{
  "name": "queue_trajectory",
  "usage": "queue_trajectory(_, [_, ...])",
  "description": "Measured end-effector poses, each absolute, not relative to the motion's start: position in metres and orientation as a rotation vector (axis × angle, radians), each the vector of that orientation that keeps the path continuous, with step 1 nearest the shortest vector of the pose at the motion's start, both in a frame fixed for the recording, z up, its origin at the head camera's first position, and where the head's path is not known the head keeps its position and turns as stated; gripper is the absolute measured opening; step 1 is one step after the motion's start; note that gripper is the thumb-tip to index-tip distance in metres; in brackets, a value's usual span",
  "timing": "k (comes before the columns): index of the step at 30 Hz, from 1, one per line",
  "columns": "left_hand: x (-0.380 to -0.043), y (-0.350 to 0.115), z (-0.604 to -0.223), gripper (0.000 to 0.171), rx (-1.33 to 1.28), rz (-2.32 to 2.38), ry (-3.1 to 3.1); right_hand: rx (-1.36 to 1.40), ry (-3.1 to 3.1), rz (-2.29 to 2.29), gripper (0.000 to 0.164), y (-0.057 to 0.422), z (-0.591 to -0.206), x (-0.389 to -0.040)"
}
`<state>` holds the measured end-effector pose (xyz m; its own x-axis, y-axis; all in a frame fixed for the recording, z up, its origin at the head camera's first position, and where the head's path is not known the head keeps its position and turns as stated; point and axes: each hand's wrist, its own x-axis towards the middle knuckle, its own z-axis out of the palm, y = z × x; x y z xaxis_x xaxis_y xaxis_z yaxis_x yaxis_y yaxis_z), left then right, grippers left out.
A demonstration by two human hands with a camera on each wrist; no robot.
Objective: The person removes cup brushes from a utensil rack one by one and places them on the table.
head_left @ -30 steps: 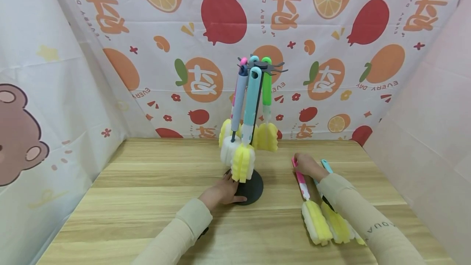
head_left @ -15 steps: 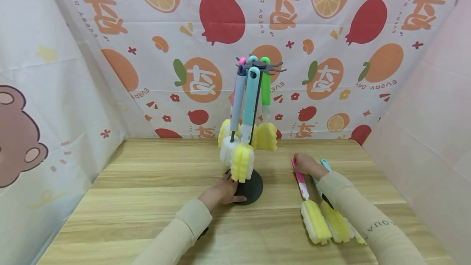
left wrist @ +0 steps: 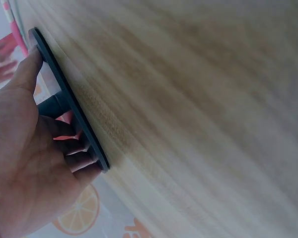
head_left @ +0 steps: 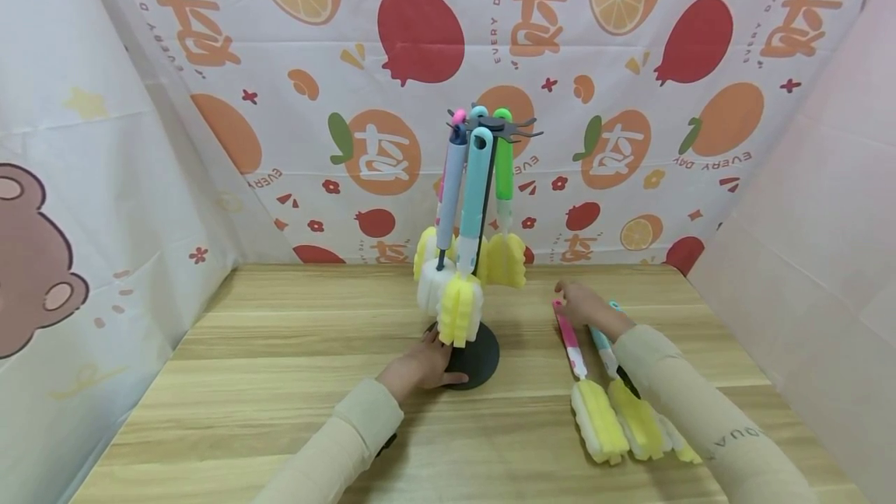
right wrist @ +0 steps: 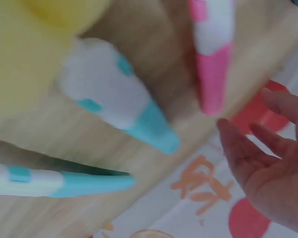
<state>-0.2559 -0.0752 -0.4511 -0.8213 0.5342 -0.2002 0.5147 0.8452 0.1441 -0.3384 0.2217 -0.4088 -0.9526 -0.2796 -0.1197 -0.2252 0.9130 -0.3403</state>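
Note:
My left hand [head_left: 423, 364] rests on the round black base [head_left: 479, 360] of a stand, thumb and fingers pressing on it, as the left wrist view also shows. Sponge brushes hang from the hooks [head_left: 495, 127] at the stand's top, among them one with a blue handle [head_left: 476, 185], one grey-blue [head_left: 452, 193] and one green [head_left: 504, 169]. My right hand [head_left: 588, 309], its fingers spread and holding nothing, hovers by the top end of a pink-handled sponge brush [head_left: 569, 341] lying on the table. In the right wrist view the fingertips [right wrist: 223, 124] are close to that pink handle [right wrist: 213, 79].
Right of the pink brush lies a blue-handled sponge brush [head_left: 603, 352], with another one [right wrist: 94, 184] beside it, mostly hidden by the right sleeve in the head view. A fruit-printed cloth [head_left: 420, 37] hangs behind the wooden table [head_left: 280, 333].
My right hand has let go of the pink handle and lifted slightly, shifting a little up and right. The left hand stays on the base.

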Motion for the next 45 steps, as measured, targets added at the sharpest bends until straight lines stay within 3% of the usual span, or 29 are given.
queue_trajectory(8, [-0.254,-0.077,-0.449,0.086,0.826,0.139,2.789,-0.717,2.958,-1.217,0.027,0.204,-0.344,-0.343])
queue_trajectory(15, [-0.254,-0.077,-0.448,0.086,0.824,0.153,2.78,-0.782,2.518,-1.819,0.039,0.17,-0.269,-0.332])
queue_trajectory(20, [-0.256,-0.078,-0.451,0.087,0.813,0.143,2.791,-0.792,2.089,-2.136,0.04,0.146,-0.239,-0.326])
queue_trajectory(45, [-0.257,-0.079,-0.453,0.085,0.812,0.258,2.761,-0.706,1.672,-2.391,0.026,0.128,-0.237,-0.326])
